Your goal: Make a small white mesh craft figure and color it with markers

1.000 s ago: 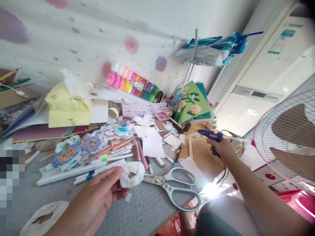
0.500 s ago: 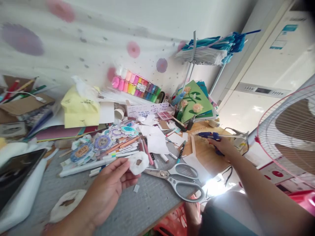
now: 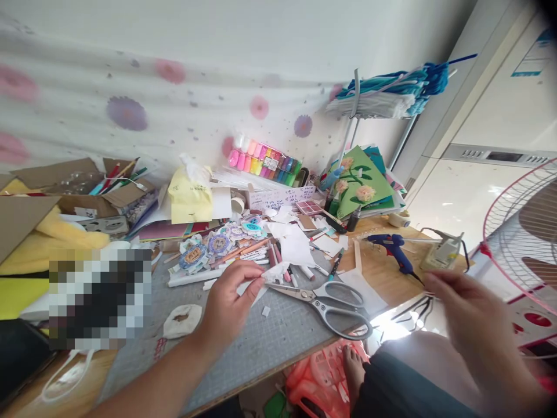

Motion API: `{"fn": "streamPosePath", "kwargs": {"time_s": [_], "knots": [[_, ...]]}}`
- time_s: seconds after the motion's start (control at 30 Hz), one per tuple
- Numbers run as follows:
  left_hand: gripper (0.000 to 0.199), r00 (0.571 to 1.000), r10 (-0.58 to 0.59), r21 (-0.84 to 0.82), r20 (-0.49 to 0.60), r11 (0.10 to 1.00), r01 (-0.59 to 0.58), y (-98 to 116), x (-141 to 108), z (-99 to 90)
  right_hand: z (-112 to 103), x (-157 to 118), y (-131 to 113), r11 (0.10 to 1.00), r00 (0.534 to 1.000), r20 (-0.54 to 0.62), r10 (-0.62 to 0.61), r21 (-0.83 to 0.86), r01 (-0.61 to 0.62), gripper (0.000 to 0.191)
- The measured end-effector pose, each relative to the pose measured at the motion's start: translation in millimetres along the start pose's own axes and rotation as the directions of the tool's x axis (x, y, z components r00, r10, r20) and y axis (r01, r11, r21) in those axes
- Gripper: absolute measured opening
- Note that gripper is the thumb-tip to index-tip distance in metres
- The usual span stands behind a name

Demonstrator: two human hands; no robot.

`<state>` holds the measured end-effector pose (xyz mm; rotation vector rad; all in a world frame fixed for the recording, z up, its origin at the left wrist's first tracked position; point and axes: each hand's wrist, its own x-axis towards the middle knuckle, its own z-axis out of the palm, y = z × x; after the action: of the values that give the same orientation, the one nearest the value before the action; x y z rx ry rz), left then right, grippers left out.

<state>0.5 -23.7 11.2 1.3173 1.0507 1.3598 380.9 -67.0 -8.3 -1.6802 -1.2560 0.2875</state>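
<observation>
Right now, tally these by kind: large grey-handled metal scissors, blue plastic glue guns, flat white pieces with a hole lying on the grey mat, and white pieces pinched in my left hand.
Large grey-handled metal scissors: 1
Blue plastic glue gun: 1
Flat white piece with a hole on the grey mat: 1
White piece pinched in your left hand: 1
Total: 4

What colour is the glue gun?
The glue gun is dark blue, seen best in the head view.

My left hand (image 3: 230, 302) pinches a white piece (image 3: 275, 272) by the scissors (image 3: 308, 295), right hand (image 3: 467, 305) near the glue gun (image 3: 390, 241).
</observation>
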Motion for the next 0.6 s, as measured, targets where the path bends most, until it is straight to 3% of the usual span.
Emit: {"fn": "streamPosePath", "kwargs": {"time_s": [0.07,0.1,0.13,0.2,0.27,0.3,0.37,0.43,0.5,0.6], "knots": [[0.014,0.970,0.236,0.182,0.061,0.953,-0.244,8,-9,-0.8,22,-26,-33,0.992,0.991,0.068,-0.118,0.059,0.115,0.020],[0.020,0.919,0.382,0.276,0.100,0.876,-0.395,12,-15,-1.1,32,-35,-51,0.953,0.932,0.212,-0.296,0.129,0.274,0.016],[0.026,0.832,0.533,0.359,0.154,0.754,-0.550,15,-20,-1.4,41,-42,-69,0.887,0.847,0.268,-0.459,0.196,0.419,0.016],[0.035,0.602,0.750,0.460,0.274,0.447,-0.767,19,-30,-2.7,51,-49,-102,0.750,0.683,0.316,-0.659,0.352,0.560,0.030],[0.036,0.403,0.828,0.497,0.390,0.179,-0.849,19,-40,-5.8,55,-51,-128,0.710,0.563,0.442,-0.698,0.530,0.464,0.041],[0.035,0.346,0.826,0.502,0.446,0.089,-0.860,18,-45,-8.0,55,-51,-137,0.717,0.511,0.513,-0.690,0.580,0.387,0.048],[0.031,0.314,0.809,0.514,0.496,0.017,-0.858,15,-56,-12.5,58,-52,-151,0.761,0.406,0.645,-0.648,0.573,0.304,0.063],[0.028,0.331,0.791,0.528,0.514,0.012,-0.849,13,-69,-16.1,63,-56,-161,0.790,0.323,0.729,-0.604,0.491,0.368,0.067],[0.026,0.368,0.772,0.552,0.518,0.027,-0.833,10,-82,-18.2,71,-64,-165,0.794,0.297,0.771,-0.563,0.405,0.453,0.055],[0.025,0.432,0.744,0.593,0.510,0.060,-0.803,5,-98,-21.0,85,-77,-161,0.799,0.307,0.785,-0.537,0.358,0.483,0.042]]}}
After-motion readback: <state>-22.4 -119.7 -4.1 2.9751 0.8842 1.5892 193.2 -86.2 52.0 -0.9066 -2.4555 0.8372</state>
